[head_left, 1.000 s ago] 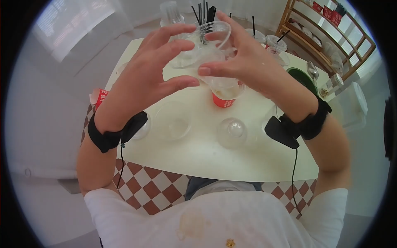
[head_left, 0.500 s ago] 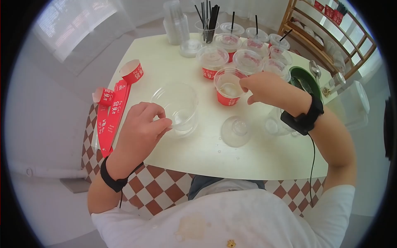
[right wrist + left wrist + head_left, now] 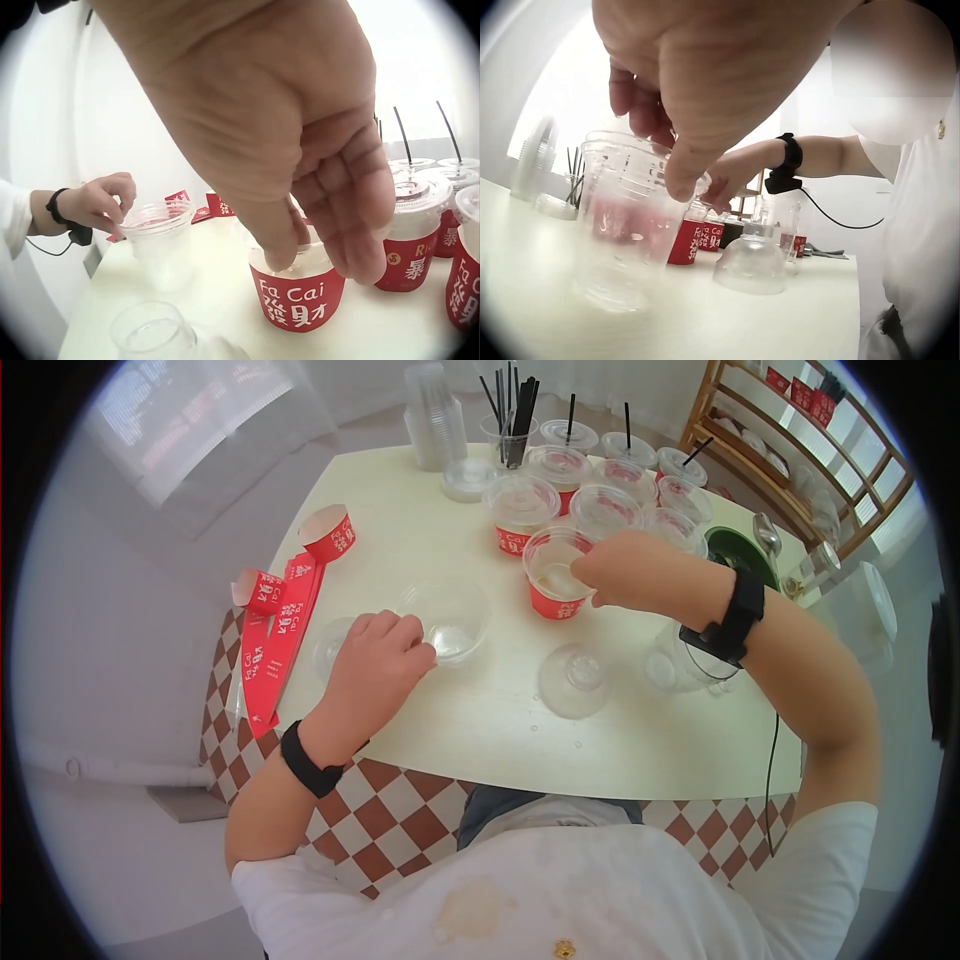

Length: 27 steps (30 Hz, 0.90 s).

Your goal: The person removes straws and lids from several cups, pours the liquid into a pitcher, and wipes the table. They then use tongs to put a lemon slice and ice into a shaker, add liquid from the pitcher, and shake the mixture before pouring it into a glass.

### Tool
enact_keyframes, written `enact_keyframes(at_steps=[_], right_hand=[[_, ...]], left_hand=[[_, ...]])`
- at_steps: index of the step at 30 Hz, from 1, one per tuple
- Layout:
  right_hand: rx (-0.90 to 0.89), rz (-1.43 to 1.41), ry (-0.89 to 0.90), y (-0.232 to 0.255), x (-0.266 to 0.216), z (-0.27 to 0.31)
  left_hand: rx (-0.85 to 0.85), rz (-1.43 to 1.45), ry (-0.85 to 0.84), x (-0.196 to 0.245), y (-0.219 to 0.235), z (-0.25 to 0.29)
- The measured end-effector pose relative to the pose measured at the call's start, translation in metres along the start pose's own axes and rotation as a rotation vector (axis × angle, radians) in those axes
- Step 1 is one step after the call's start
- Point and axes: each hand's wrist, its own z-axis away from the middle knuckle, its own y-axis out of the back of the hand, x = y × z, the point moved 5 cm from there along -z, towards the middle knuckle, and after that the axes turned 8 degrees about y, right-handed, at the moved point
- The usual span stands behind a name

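My left hand (image 3: 375, 670) pinches the rim of a clear plastic cup (image 3: 455, 625) standing on the left half of the table. Several rim lines show at the top of this cup (image 3: 626, 202) in the left wrist view. Further right, my right hand (image 3: 645, 570) grips the rim of an unlidded cup in a red sleeve (image 3: 556, 603), which has some pale contents at the bottom. The right wrist view has the thumb at the near rim of this red-sleeved cup (image 3: 296, 304) and the fingers along its right side. A clear domed lid (image 3: 574, 680) lies just in front of it.
Lidded red-sleeved cups (image 3: 525, 500), some with black straws, crowd the back right. Behind stand a cup of straws (image 3: 510, 428) and tall stacked clear cups (image 3: 435, 418). Red paper sleeves (image 3: 285, 630) lie at left, a green bowl (image 3: 740, 555) at right.
Both hands came down from holding clear cups up at the table's back. A clear cup now stands at left under the left hand, and the right hand has moved onto the unlidded red-sleeved cup's rim.
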Motion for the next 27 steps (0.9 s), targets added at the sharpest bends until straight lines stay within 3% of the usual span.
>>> enact_keyframes(at_steps=[4, 7, 11, 14, 19, 21, 24, 27], right_hand=[[0.018, 0.160, 0.102, -0.009, -0.001, -0.007], [-0.034, 0.285, 0.073, -0.005, -0.009, -0.011], [0.028, 0.297, 0.122, -0.004, -0.010, -0.013], [0.090, 0.285, 0.177, 0.004, -0.009, -0.011], [0.087, 0.269, 0.128, 0.024, -0.009, 0.002], [0.162, 0.287, 0.090, 0.040, -0.010, 0.012], [0.253, 0.323, 0.022, 0.070, -0.006, 0.033], [0.430, 0.314, -0.074, 0.100, 0.006, 0.065]], left_hand=[[0.056, -0.088, 0.072, -0.039, -0.012, -0.026], [0.065, -0.169, 0.085, -0.067, -0.022, -0.045], [0.038, -0.239, 0.133, -0.080, -0.023, -0.063], [0.158, -0.159, 0.138, -0.062, -0.013, -0.071], [0.060, 0.195, 0.157, -0.013, -0.019, -0.070], [-0.031, 0.357, 0.177, -0.001, -0.030, -0.071], [-0.033, 0.448, 0.172, 0.014, -0.044, -0.075], [-0.078, 0.360, 0.034, 0.032, -0.053, -0.083]])
